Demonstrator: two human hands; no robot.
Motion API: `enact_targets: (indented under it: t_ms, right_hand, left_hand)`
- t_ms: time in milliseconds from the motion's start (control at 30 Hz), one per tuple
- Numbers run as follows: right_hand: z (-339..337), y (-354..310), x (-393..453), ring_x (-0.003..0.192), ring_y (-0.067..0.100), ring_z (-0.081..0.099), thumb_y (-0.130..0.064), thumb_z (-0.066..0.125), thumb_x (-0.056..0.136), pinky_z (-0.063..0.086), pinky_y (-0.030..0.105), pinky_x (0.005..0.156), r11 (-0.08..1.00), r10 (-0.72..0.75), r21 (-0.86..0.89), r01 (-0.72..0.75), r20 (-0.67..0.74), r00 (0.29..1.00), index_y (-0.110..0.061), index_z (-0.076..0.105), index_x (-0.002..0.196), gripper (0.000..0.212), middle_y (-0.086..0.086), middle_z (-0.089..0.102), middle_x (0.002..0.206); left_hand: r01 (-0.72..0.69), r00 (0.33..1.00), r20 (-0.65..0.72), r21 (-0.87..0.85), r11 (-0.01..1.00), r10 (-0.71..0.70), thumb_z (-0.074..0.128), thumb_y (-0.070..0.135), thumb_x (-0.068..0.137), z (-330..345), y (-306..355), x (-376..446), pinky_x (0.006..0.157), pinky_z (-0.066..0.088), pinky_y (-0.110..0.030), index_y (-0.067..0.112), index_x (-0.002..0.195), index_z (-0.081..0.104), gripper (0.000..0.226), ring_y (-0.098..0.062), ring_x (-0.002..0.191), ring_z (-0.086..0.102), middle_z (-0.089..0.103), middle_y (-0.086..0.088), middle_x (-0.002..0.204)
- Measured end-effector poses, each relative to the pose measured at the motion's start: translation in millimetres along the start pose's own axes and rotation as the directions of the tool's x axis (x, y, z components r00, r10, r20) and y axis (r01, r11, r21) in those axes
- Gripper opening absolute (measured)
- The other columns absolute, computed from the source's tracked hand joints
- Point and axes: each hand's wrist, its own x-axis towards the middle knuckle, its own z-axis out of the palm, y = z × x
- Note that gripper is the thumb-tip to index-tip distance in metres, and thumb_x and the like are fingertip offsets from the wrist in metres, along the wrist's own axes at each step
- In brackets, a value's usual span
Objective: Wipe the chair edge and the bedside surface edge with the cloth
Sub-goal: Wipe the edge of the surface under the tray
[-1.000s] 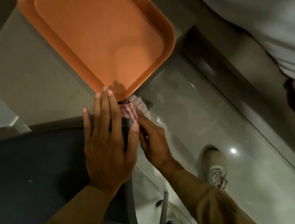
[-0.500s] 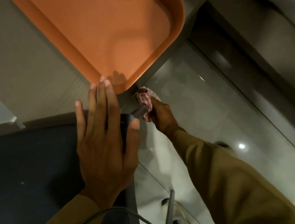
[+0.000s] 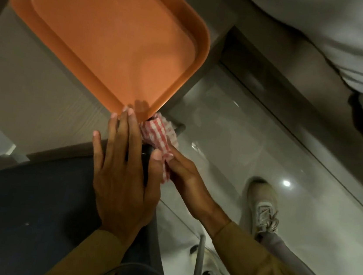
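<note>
Left hand (image 3: 123,176) flat on chair (image 3: 30,205) edge — right hand (image 3: 185,174) pinching cloth (image 3: 160,137) beside tray (image 3: 110,37).

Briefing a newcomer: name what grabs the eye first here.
A big orange tray fills the upper left, on the bedside surface. Just below its near corner, the right hand presses a red-checked cloth at the chair edge, while the left hand lies flat on the dark chair.
</note>
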Motion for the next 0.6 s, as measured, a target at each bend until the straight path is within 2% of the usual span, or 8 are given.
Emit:
enact_targets:
  t_ms: [133,300,367,433,500,533,567,600]
  right_hand:
    - [3.0,16.0,19.3,0.145,0.016,0.049,-0.041,0.039,0.111,0.036,0.045,0.125,1.0,0.018,-0.015,-0.019,-0.069,0.997,-0.03,0.04,0.158,0.049,-0.002,0.049,0.16]
    - [-16.3,31.1,62.4,0.15,0.02,0.041,-0.033,0.036,0.113,0.034,0.032,0.122,0.976,-0.029,-0.22,-0.005,-0.151,0.988,-0.026,0.036,0.16,0.048,0.002,0.042,0.164]
    - [-23.2,29.3,76.3,0.147,0.027,0.045,-0.03,0.036,0.114,0.036,0.038,0.124,0.966,0.001,-0.254,-0.041,-0.157,0.988,-0.023,0.036,0.16,0.047,0.008,0.045,0.162]
    - [-24.7,22.5,80.5,0.139,0.031,0.051,-0.029,0.037,0.114,0.038,0.046,0.123,0.97,0.05,-0.23,-0.079,-0.132,0.99,-0.023,0.038,0.159,0.046,0.013,0.05,0.156]
    - [-19.8,15.2,71.8,0.119,0.022,0.057,-0.028,0.038,0.113,0.043,0.041,0.115,0.984,0.086,-0.149,-0.1,-0.098,0.991,-0.023,0.051,0.151,0.04,0.009,0.062,0.137]
    - [-15.3,11.6,61.3,0.108,0.016,0.057,-0.031,0.039,0.112,0.044,0.037,0.108,0.987,0.09,-0.123,-0.099,-0.08,0.993,-0.023,0.06,0.138,0.034,0.003,0.065,0.122]
    - [-10.6,9.4,48.6,0.102,0.012,0.058,-0.037,0.04,0.11,0.043,0.036,0.104,0.99,0.088,-0.103,-0.094,-0.062,0.994,-0.023,0.063,0.127,0.032,-0.003,0.066,0.114]
    - [-6.1,9.3,37.0,0.109,0.01,0.061,-0.042,0.041,0.109,0.042,0.035,0.108,0.992,0.081,-0.088,-0.085,-0.049,0.996,-0.024,0.064,0.127,0.034,-0.007,0.068,0.12]
  left_hand:
    - [-0.01,1.0,-0.012,-0.013,1.0,0.01,0.009,0.055,0.115,2.4,0.2,-0.5,0.142,0.009,-0.056,0.005,0.173,0.027,0.079,-0.028,0.172,0.019,0.03,-0.011,0.182]
    - [-0.017,1.0,-0.027,-0.031,0.999,0.016,0.01,0.054,0.116,3.7,-1.3,-2.7,0.142,0.006,-0.051,0.003,0.172,0.031,0.079,-0.028,0.171,0.021,0.033,-0.011,0.18]
    - [-0.016,1.0,-0.025,-0.033,0.999,0.015,0.011,0.053,0.116,4.1,-1.6,-2.8,0.142,0.007,-0.052,0.004,0.172,0.031,0.078,-0.028,0.172,0.021,0.034,-0.011,0.18]
    - [-0.014,1.0,-0.018,-0.029,0.999,0.014,0.01,0.054,0.116,2.9,-0.8,-2.4,0.142,0.008,-0.053,0.005,0.172,0.031,0.078,-0.027,0.172,0.022,0.036,-0.01,0.179]
    - [-0.012,1.0,-0.015,-0.027,1.0,0.011,0.01,0.053,0.116,1.8,-0.1,-2.8,0.142,0.009,-0.054,0.005,0.172,0.031,0.078,-0.027,0.171,0.023,0.037,-0.01,0.179]
    - [-0.01,1.0,-0.015,-0.026,1.0,0.01,0.01,0.053,0.116,1.1,0.5,-2.4,0.142,0.01,-0.055,0.005,0.172,0.031,0.078,-0.027,0.171,0.023,0.037,-0.01,0.179]
    - [-0.007,1.0,-0.012,-0.023,1.0,0.007,0.01,0.054,0.116,0.4,0.9,-2.3,0.142,0.011,-0.056,0.005,0.172,0.032,0.078,-0.028,0.171,0.023,0.037,-0.011,0.179]
    - [-0.005,1.0,-0.006,-0.015,1.0,0.005,0.009,0.055,0.115,0.1,1.2,-2.0,0.142,0.011,-0.057,0.004,0.172,0.032,0.079,-0.028,0.171,0.023,0.037,-0.011,0.179]
